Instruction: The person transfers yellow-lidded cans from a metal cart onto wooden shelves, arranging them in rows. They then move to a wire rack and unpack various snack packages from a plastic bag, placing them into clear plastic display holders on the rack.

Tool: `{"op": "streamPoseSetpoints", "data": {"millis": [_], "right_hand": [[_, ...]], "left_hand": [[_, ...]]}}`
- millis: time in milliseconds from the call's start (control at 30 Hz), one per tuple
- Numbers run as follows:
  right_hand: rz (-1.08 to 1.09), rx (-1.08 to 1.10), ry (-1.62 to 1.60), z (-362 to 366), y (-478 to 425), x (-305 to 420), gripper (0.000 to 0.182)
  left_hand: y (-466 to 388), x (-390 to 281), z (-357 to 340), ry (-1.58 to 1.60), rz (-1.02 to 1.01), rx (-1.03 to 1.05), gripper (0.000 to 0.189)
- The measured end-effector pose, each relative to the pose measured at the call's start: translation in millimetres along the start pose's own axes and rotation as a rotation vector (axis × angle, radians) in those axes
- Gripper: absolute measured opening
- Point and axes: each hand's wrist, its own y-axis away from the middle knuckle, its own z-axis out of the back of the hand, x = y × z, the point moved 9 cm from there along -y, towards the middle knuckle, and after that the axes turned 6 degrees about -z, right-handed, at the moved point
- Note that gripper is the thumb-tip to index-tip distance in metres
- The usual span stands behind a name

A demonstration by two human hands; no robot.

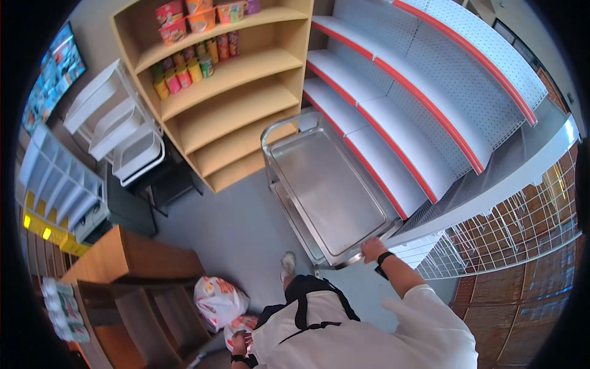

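Note:
A stainless steel utility cart with two tray shelves stands before me, its visible top bare metal. With my right hand I grip the near handle rail of the cart, at its right corner. My left hand is low at my left side, its fingers partly bent, against a white plastic bag with red print. Whether it holds that bag I cannot tell. A fuller printed plastic bag rests on the floor just beyond, beside a brown wooden shelf unit.
Metal gondola shelving with red edge strips runs along the cart's right side. Ahead, a wooden bookcase holds cup noodles and cans. White tiered racks stand left. A wire grid panel is at right.

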Motion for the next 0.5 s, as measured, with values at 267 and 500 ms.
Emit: {"op": "streamPoseSetpoints", "data": {"millis": [267,500], "right_hand": [[-0.155,-0.212,-0.035,-21,6,5,0.024],[0.014,-0.202,-0.237,-51,66,39,0.032]], "left_hand": [[79,167,19,-1.061,-0.307,0.136,0.027],[81,173,-35,-0.443,0.038,0.093,0.024]]}}
